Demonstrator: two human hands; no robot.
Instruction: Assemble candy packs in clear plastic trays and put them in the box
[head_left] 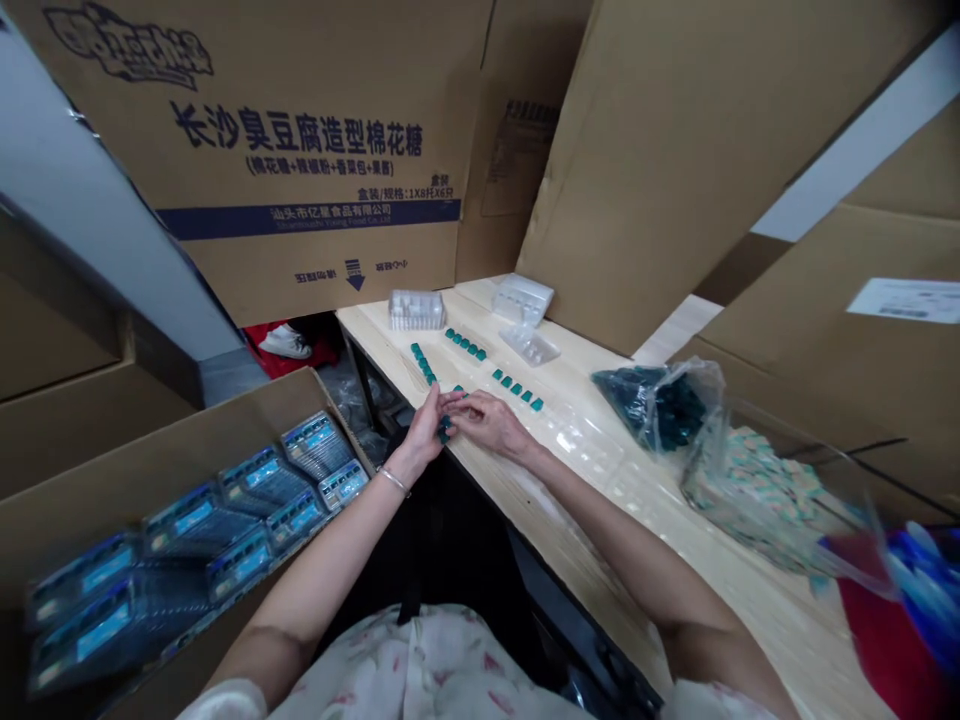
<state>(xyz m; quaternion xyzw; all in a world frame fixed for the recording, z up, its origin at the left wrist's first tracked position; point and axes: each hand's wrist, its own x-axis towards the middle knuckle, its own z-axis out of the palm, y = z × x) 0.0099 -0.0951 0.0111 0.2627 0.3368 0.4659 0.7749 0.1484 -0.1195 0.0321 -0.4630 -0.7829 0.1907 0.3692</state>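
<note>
My left hand (426, 425) and my right hand (487, 420) meet fingertip to fingertip at the near edge of a pale wooden table (720, 590). A small cluster of teal blocks (445, 430) sits at my left fingertips, partly hidden by them, and seems pinched there. My right fingers lie just beside it, and I cannot tell if they hold anything. Short rows of similar teal blocks (465, 344) lie on the table beyond my hands, with another row (517, 390) to the right and a third (423, 363) to the left.
An open carton (187, 470) of blue-labelled packs stands left of the table. Clear plastic trays (417, 310) sit at the far end. A clear bag of dark teal pieces (660, 410) and a bag of printed packets (750, 490) lie on the right. Large cardboard cartons surround the table.
</note>
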